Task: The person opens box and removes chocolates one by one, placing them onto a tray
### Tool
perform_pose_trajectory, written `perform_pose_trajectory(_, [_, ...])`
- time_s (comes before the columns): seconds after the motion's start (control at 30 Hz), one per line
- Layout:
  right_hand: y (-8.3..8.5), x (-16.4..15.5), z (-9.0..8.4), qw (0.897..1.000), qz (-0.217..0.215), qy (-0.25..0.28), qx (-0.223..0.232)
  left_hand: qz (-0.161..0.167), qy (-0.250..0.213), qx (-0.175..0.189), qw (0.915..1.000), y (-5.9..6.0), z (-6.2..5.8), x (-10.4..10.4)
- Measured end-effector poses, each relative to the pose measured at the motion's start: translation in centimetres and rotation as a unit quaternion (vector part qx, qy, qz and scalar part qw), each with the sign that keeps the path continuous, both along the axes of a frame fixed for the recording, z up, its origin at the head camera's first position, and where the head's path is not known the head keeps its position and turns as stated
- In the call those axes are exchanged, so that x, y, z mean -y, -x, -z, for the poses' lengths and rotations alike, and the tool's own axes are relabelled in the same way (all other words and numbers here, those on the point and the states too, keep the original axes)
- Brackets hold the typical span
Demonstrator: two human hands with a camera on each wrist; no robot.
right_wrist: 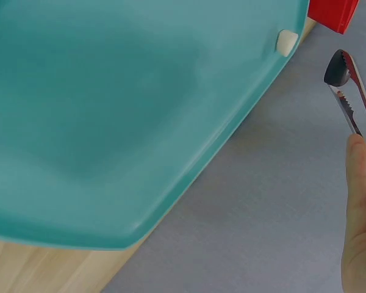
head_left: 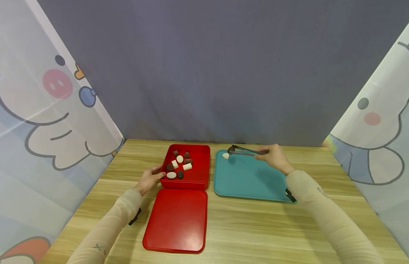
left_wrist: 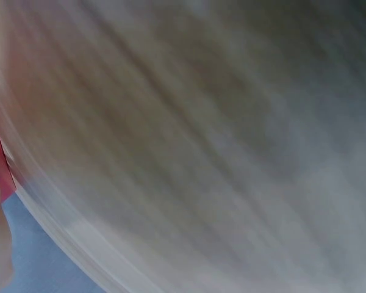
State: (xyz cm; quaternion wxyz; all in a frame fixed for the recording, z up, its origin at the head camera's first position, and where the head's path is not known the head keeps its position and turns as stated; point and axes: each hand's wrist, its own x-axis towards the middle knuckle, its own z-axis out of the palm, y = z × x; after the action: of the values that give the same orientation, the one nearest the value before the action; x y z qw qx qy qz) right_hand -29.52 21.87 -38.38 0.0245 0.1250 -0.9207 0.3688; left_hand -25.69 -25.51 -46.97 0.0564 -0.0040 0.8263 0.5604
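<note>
Wooden bench (head_left: 257, 227) w/ grey backdrop behind, cartoon curtains both sides. Left hand (head_left: 151, 179) rests w/ fingers curled on the near-left edge of the red box (head_left: 202, 172), which holds white and brown sweets; red lid (head_left: 176, 220) lies flat just near of it. Right hand (head_left: 273, 157) pinches the tongs (head_left: 244, 150), tips apart just above a white sweet (head_left: 225, 156) lying in the far-left corner of the teal tray (head_left: 250, 179). Risk, imo: sweet sits right by the tray rim, so a clumsy nip could flick it over the edge onto the bench; the small smooth piece may also slip from the tongs. Left wrist view too blurred to read.
</note>
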Motion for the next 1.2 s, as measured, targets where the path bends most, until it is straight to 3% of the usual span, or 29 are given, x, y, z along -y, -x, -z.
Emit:
perform_pose_trajectory(0.4, [0.0,-0.3,1.1,1.000,0.016,-0.008,-0.005,0.002,0.006,0.003,1.0000,-0.1,-0.2,-0.1])
perform_pose_trajectory(0.8, [0.4,-0.5,2.2,0.999,0.031,-0.024,0.035,0.004,0.014,-0.002,0.9999,0.2,0.0,-0.1])
perform_pose_trajectory(1.2, [0.7,-1.0,3.3,0.998,0.034,-0.032,0.036,0.007,0.007,-0.003,0.9999,0.2,0.1,0.0])
